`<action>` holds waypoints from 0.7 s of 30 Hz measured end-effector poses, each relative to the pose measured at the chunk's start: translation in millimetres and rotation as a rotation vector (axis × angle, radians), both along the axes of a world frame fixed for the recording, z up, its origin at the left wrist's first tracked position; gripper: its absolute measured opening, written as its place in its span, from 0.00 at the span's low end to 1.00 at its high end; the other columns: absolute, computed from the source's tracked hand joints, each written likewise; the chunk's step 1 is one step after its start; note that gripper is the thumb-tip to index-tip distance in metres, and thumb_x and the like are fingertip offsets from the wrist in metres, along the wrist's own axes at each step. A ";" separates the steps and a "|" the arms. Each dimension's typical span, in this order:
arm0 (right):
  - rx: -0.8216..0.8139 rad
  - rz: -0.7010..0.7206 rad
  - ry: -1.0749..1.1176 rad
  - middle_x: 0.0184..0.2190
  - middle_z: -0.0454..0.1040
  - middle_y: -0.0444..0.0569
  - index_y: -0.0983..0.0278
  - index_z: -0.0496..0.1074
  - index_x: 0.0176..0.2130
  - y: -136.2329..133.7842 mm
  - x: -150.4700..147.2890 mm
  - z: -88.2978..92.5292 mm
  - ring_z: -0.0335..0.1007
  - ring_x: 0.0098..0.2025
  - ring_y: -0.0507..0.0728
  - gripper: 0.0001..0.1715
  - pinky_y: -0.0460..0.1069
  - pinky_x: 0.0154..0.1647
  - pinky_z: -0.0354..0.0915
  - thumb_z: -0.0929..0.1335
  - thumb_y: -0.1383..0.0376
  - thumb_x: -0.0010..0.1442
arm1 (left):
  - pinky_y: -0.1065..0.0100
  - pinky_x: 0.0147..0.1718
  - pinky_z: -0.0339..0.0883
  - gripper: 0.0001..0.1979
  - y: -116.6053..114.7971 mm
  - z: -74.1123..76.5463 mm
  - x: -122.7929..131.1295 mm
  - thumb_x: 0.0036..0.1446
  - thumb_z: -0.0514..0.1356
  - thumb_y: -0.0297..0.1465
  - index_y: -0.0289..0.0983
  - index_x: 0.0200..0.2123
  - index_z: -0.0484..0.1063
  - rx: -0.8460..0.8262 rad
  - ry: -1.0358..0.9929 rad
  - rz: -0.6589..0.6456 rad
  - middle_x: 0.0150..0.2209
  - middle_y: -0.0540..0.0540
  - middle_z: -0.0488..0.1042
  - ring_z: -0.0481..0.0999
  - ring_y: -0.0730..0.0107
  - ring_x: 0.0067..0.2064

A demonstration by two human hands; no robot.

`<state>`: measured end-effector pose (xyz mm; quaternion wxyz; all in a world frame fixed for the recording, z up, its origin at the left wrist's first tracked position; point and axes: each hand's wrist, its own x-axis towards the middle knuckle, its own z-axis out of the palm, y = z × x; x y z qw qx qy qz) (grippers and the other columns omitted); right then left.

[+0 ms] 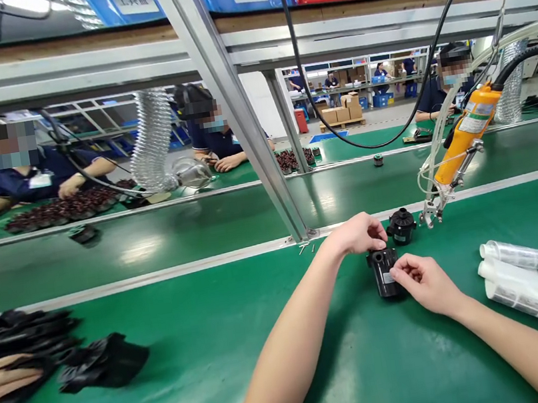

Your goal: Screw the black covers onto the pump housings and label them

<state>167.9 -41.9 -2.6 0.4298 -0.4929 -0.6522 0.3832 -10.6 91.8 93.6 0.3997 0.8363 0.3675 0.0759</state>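
A black cylindrical housing (386, 283) stands on the green bench, with a small white label (388, 277) on its near side. My left hand (361, 233) reaches over from behind, its curled fingers gripping the housing's top edge. From the right, the thumb and forefinger of my right hand (425, 280) pinch together at the label's edge, against the housing's side. Its other fingers are folded in. Just behind stands a second black housing (402, 226) with a small spout on top, apart from the first.
An orange screwdriver (468, 129) hangs at the right. Two rolls of clear labels (528, 291) lie on the bench. Black wrapped parts (104, 362) lie at the left. A metal post (240, 111) rises behind my left hand. Co-workers sit across a green belt (192, 230).
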 end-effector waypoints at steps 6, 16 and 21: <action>0.171 -0.029 -0.164 0.27 0.72 0.45 0.63 0.74 0.36 -3.7 -1.5 -0.4 0.63 0.26 0.51 0.18 0.47 0.29 0.59 0.66 0.52 0.70 | 0.72 0.27 0.65 0.09 1.0 -1.4 1.0 0.48 0.69 0.29 0.34 0.35 0.82 -0.016 -0.007 0.000 0.27 0.48 0.80 0.75 0.69 0.29; 0.069 -0.263 -0.435 0.32 0.76 0.43 0.61 0.63 0.60 7.6 3.3 -2.1 0.72 0.28 0.56 0.43 0.49 0.31 0.63 0.74 0.43 0.55 | 0.70 0.31 0.67 0.08 -10.3 10.9 2.8 0.48 0.70 0.29 0.35 0.34 0.82 0.047 0.024 0.014 0.28 0.48 0.81 0.77 0.67 0.30; 0.314 -0.461 -0.544 0.54 0.69 0.60 0.63 0.63 0.65 14.9 -16.1 -7.9 0.67 0.57 0.69 0.48 0.60 0.55 0.67 0.76 0.50 0.51 | 0.68 0.36 0.68 0.07 -30.9 18.5 11.0 0.45 0.70 0.24 0.38 0.31 0.82 0.249 0.052 0.117 0.28 0.48 0.80 0.77 0.63 0.33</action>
